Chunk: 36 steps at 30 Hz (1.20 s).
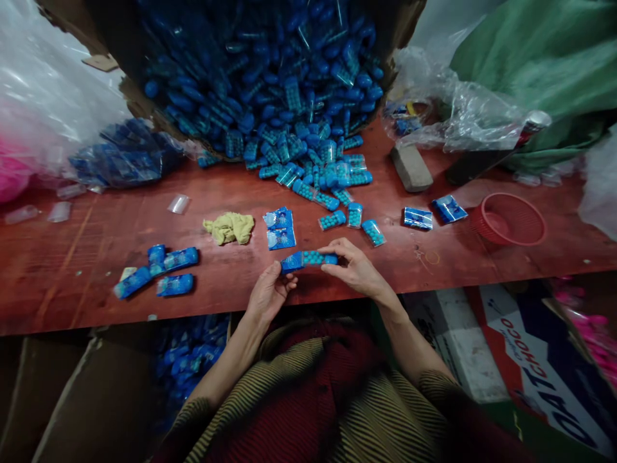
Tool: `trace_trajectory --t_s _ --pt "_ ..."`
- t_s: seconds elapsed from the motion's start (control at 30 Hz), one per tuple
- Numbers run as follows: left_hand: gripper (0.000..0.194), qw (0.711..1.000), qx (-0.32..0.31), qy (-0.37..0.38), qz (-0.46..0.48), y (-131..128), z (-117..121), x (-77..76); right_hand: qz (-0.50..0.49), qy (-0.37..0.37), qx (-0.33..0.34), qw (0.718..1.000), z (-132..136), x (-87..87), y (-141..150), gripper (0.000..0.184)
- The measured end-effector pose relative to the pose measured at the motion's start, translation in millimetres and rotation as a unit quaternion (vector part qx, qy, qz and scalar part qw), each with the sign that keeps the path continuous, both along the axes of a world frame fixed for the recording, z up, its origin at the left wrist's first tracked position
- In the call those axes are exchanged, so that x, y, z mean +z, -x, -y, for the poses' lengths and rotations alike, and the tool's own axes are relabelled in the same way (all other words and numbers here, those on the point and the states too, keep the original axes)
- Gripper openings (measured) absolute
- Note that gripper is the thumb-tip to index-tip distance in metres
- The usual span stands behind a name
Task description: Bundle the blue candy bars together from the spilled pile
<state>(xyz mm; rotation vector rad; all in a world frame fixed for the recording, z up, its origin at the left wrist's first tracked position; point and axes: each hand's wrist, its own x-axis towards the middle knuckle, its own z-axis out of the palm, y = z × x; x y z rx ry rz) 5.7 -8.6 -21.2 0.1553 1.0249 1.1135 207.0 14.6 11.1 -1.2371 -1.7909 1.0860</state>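
Nearest is the striped garment (pixel 347 399) on the lap, and just past it comes the front edge of the red table (pixel 231 276). Over this edge, the left hand (pixel 270 292) pinches a blue wrapper (pixel 292 262) between thumb and fingers, while the right hand (pixel 357 267) grips the blue end of a small bottle (pixel 314 258) with thumb and fingertips. The bottle is between the two hands, with its other end at the wrapper; I cannot tell if it is already inside. They are held from opposite ends, I think, so that both lie in one line and the middle is not covered by fingers. To the left, four wrapped bottles (pixel 175 285) make a loose group near the edge, and red wood lies between them and the left hand. Just beyond the hands are flat wrappers (pixel 281 238), perhaps put there for short reach, with a soft yellow-green lump (pixel 231 227) to their left. Three loose bottles (pixel 373 233) lie close beyond the right hand, so on that side the room is narrower. Farther right are two blue packs (pixel 418 218) and a red basket (pixel 486 233), and behind them a grey block (pixel 411 168). Farthest, a big heap of bottles (pixel 270 116) spills from a torn carton (pixel 398 38) onto the table.
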Motion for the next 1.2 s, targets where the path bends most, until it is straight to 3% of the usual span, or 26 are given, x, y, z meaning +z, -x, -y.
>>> trace_trajectory --t_s 0.8,1.2 --pt "0.019 0.999 0.018 0.034 -0.001 -3.2 -0.4 4.9 0.004 -0.13 -0.056 0.99 13.9 7.8 6.1 0.021" --pt "0.018 0.997 0.021 0.067 0.013 -7.0 -0.5 10.7 0.02 -0.198 -0.084 0.976 22.7 -2.6 13.5 0.021"
